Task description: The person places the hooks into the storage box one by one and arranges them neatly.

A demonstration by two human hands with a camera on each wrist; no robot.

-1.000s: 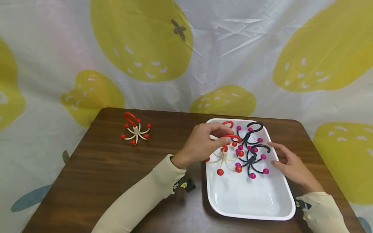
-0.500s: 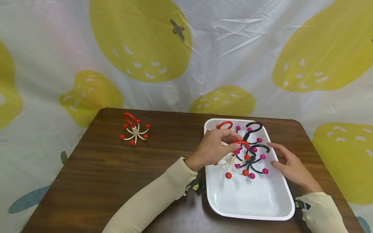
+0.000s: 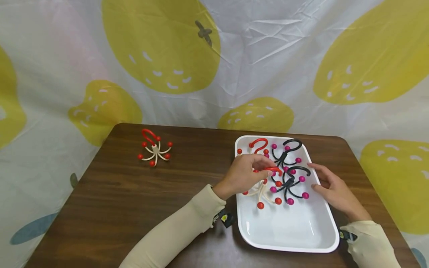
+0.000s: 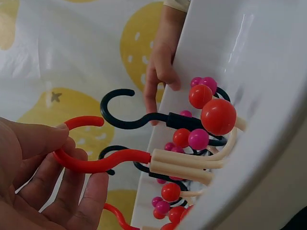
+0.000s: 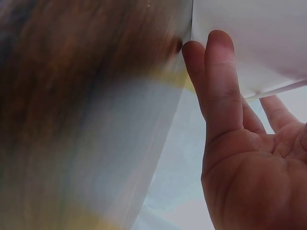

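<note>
My left hand pinches the red hook handle of a cream claw-shaped massager with red ball tips. In the head view it stands within the white tray, on its left side; I cannot tell whether every leg touches the bottom. Two black massagers with magenta balls are to its right, a nearer one and a farther one. Behind my left hand another red hook shows, its lower part hidden. My right hand rests at the tray's right rim with fingers extended.
On the brown table, at the far left, stands one more cream massager with red balls and a red hook. A white sheet with yellow fruit print hangs behind the table.
My left hand, with the massager, has shifted rightward and toward the near side of the tray, uncovering more of the rear red hook. The right hand stays at the rim.
</note>
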